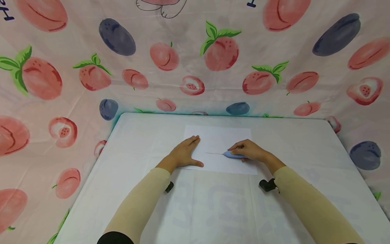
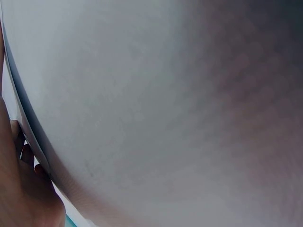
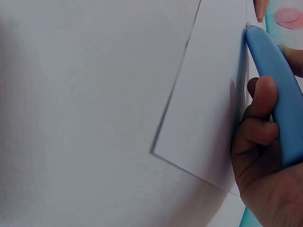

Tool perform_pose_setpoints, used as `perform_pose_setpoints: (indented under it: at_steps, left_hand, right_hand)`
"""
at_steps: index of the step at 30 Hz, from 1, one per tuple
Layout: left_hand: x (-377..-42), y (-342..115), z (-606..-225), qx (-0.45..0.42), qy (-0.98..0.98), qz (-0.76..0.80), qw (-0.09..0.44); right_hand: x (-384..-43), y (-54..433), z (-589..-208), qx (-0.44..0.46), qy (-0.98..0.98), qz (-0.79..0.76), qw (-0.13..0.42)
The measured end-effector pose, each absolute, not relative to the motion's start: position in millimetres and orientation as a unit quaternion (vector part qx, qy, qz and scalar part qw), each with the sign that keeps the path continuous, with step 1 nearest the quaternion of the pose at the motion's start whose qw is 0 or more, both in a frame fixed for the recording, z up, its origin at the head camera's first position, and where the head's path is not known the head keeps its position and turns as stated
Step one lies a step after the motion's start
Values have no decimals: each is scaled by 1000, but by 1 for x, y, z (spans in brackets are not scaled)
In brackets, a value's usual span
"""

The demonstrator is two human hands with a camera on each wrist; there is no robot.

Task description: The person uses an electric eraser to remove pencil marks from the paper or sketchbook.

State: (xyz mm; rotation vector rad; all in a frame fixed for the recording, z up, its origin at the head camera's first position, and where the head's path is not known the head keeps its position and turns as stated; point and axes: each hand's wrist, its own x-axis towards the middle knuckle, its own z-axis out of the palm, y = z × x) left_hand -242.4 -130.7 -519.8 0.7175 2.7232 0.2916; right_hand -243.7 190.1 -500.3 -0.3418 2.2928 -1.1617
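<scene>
Soft, even light fills the head view, with faint shadows beside the sleeves [image 1: 138,200], while the wrist views look greyer, the right showing shadow on the paper [image 3: 201,104], the left blurred and darkening rightward.

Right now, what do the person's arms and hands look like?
Long, pale yellow sleeves reach to both wrists. The left hand and right hand are bare, without gloves. A small black piece shows at each wrist. A dark patch borders the left sleeve at the head view's bottom edge.
</scene>
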Motion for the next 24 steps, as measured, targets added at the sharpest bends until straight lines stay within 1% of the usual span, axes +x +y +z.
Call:
perform_pose_setpoints:
  at_steps: [24]
  left_hand:
    - [-245,-131,-524,247,951,102,158]
  right_hand:
    - [-243,191,-502,-133,852,-434,260]
